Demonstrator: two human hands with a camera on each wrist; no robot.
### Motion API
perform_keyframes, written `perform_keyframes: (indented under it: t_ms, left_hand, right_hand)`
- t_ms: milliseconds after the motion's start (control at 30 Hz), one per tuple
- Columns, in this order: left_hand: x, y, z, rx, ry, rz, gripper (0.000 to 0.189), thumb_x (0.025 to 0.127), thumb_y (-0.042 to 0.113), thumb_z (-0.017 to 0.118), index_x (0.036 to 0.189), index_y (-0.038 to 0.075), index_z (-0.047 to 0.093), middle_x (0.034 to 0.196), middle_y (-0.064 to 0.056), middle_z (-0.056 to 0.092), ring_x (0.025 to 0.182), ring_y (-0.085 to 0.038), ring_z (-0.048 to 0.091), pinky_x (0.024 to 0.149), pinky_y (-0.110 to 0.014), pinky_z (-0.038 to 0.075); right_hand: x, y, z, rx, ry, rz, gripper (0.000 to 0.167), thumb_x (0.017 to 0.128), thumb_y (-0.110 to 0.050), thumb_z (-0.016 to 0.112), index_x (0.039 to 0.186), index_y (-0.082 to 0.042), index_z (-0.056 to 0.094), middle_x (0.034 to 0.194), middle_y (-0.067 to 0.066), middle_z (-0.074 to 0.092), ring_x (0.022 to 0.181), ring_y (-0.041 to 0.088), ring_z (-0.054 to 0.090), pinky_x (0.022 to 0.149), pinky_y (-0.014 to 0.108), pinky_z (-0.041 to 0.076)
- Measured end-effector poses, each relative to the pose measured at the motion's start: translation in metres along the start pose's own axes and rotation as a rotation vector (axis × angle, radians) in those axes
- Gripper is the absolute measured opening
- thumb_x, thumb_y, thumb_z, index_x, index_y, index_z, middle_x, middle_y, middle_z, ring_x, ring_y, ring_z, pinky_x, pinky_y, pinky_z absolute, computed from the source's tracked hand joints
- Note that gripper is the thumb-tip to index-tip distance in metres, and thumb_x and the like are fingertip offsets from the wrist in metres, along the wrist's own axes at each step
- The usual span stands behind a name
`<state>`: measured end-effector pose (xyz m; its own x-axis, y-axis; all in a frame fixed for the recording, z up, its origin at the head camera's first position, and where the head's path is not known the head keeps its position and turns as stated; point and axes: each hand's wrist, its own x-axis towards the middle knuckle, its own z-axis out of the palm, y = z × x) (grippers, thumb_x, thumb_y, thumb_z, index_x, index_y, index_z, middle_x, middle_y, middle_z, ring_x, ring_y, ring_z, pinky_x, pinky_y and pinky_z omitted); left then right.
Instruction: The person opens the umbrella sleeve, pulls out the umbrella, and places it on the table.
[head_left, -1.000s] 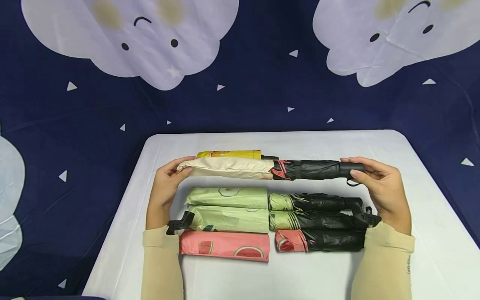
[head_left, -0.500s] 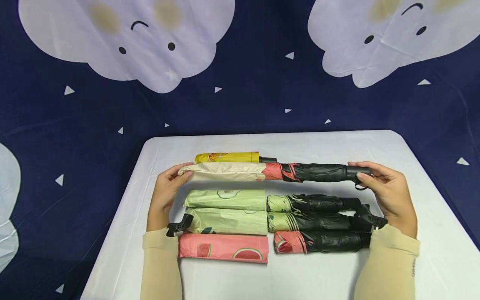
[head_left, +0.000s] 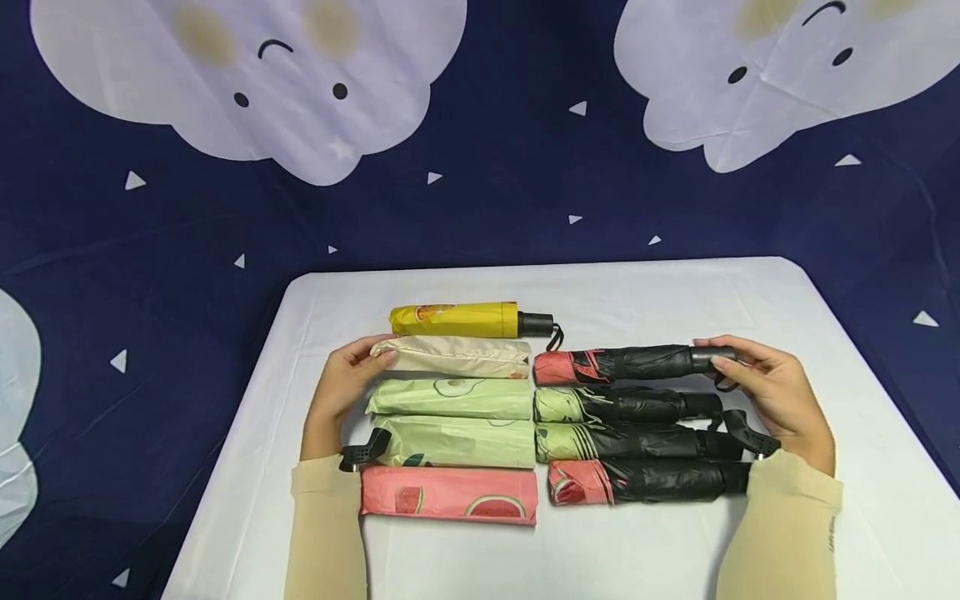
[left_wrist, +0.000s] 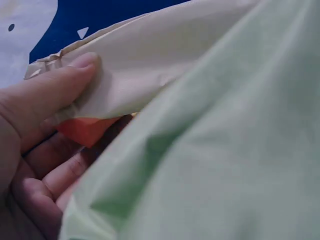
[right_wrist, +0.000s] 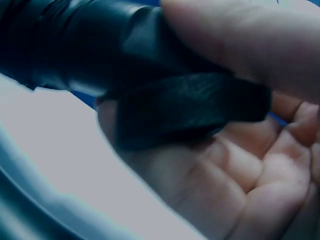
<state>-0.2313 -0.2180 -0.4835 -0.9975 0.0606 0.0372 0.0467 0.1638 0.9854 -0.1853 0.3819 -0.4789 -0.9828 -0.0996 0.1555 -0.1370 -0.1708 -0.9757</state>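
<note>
My left hand (head_left: pixel 348 383) pinches the left end of a cream umbrella sleeve (head_left: pixel 457 356); the left wrist view shows the thumb pressed on its pale cloth (left_wrist: pixel 145 65). At the other side, my right hand (head_left: pixel 776 383) grips the dark handle (head_left: pixel 712 358) of a folded black umbrella (head_left: pixel 652 363) with a red end. A wrist strap (right_wrist: pixel 190 107) hangs by the fingers in the right wrist view. Sleeve and umbrella lie in one row, apart by a narrow gap. Just below them are a green avocado-print sleeve (head_left: pixel 457 398) and a green-and-black folded umbrella (head_left: pixel 630 406).
Behind the cream sleeve lies a yellow covered umbrella (head_left: pixel 457 320) with a dark handle. Nearer me are another green sleeve (head_left: pixel 465 442), a second green-and-black umbrella (head_left: pixel 637 442), a pink watermelon-print sleeve (head_left: pixel 450 493) and a red-and-black umbrella (head_left: pixel 660 482), on a white table (head_left: pixel 600 558).
The red-and-black umbrella has slid right, out of the cream sleeve, and the two are now separate. Both hands have come down and toward me, lowering the pieces to the row behind the green ones.
</note>
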Motion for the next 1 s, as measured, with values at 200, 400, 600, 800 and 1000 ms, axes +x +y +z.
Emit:
perform_keyframes:
  t_ms: [200,400,600,800,1000]
  left_hand:
    - [0.002,-0.006,0.002,0.161,-0.065,-0.001,0.041,0.096,0.025,0.075,0.13,0.004,0.069,0.096,-0.009,0.07,0.078,-0.013,0.063,0.067,-0.025,0.054]
    - [0.002,-0.01,0.004,0.274,-0.098,-0.022,0.044,0.096,0.028,0.075,0.133,0.005,0.068,0.107,-0.017,0.072,0.081,-0.014,0.064,0.068,-0.026,0.054]
    - [-0.001,-0.005,0.004,0.31,-0.107,-0.034,0.044,0.095,0.026,0.077,0.133,0.006,0.068,0.122,-0.017,0.07,0.098,-0.022,0.068,0.08,-0.033,0.056]
    - [-0.001,-0.001,0.0,0.35,-0.095,0.003,0.048,0.093,0.024,0.079,0.136,0.009,0.066,0.134,-0.015,0.065,0.119,-0.033,0.064,0.1,-0.048,0.051]
    - [-0.009,0.012,-0.008,0.288,-0.065,0.011,0.055,0.095,0.028,0.076,0.142,0.006,0.06,0.145,-0.015,0.057,0.138,-0.036,0.048,0.115,-0.052,0.036]
  right_hand:
    - [0.001,0.007,-0.004,-0.097,-0.038,0.152,0.041,0.103,0.003,0.057,0.143,0.01,0.051,0.13,0.003,0.069,0.108,0.013,0.069,0.082,0.028,0.059]
    - [0.003,0.01,-0.005,-0.295,-0.051,0.273,0.049,0.103,-0.015,0.064,0.146,0.004,0.052,0.129,-0.006,0.068,0.109,0.009,0.068,0.083,0.029,0.059]
    - [0.005,0.009,-0.005,-0.513,-0.048,0.277,0.052,0.101,-0.027,0.067,0.146,-0.003,0.055,0.136,-0.006,0.065,0.115,-0.002,0.061,0.087,0.02,0.055]
    - [0.006,-0.003,-0.001,-0.684,-0.042,0.292,0.06,0.102,-0.04,0.063,0.151,-0.007,0.05,0.151,0.013,0.052,0.118,-0.01,0.05,0.088,0.011,0.046]
    - [0.003,-0.025,0.012,-0.773,0.025,0.316,0.064,0.102,-0.05,0.058,0.153,-0.012,0.049,0.154,0.016,0.047,0.125,0.0,0.047,0.092,0.016,0.045]
